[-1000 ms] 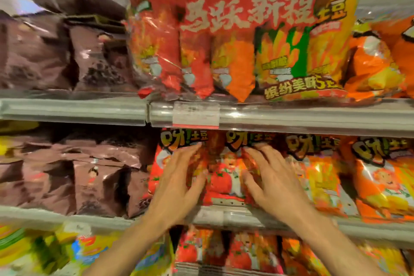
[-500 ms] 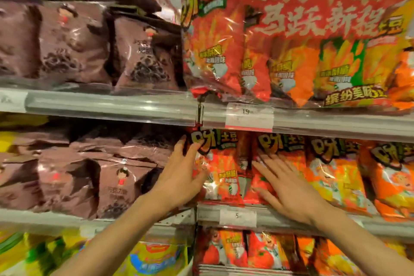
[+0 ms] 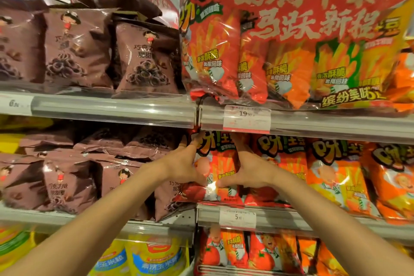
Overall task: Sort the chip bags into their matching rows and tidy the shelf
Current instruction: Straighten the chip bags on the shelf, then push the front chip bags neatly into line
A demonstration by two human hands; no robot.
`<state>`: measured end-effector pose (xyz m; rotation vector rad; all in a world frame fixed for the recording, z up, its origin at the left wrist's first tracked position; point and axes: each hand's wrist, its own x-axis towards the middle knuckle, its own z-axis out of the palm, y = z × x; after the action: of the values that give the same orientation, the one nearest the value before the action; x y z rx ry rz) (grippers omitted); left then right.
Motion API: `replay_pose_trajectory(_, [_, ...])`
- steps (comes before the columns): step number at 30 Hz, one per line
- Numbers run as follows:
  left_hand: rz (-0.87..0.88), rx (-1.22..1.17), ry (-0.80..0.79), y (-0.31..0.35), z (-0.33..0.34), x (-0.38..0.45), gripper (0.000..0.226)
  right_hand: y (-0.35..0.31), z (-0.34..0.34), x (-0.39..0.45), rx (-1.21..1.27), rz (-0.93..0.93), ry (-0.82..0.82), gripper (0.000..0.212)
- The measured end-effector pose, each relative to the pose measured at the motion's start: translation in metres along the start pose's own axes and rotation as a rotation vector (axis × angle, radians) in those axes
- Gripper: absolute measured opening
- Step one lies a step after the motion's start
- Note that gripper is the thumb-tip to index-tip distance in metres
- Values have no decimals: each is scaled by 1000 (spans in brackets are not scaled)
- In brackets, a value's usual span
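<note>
Brown snack bags [image 3: 74,184] crowd the middle shelf [image 3: 112,215] at left. At the divider, the left hand [image 3: 183,163] and right hand [image 3: 251,170] grip a red chip bag [image 3: 220,163] by its sides, standing upright at the shelf's front. Orange bags [image 3: 336,175] press close rightward. Fingertips are hidden behind it.

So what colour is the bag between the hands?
Red bag, with yellow lettering; seen in the head view.
</note>
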<state>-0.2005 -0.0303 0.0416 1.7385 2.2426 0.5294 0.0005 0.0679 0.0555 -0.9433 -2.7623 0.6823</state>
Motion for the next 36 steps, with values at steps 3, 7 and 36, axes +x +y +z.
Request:
replay_pose_trajectory(3, [1,46,-27,3,3,-1,144,4,3,-3,42,19,15,69])
replay_pose_trajectory(7, [53,86,-20,4,9,-1,148,13,-2,-12,-64,31,77,69])
replay_pose_trajectory(36, [161,248,158,8,18,-19,110,26,7,-12,-205,-12,155,107])
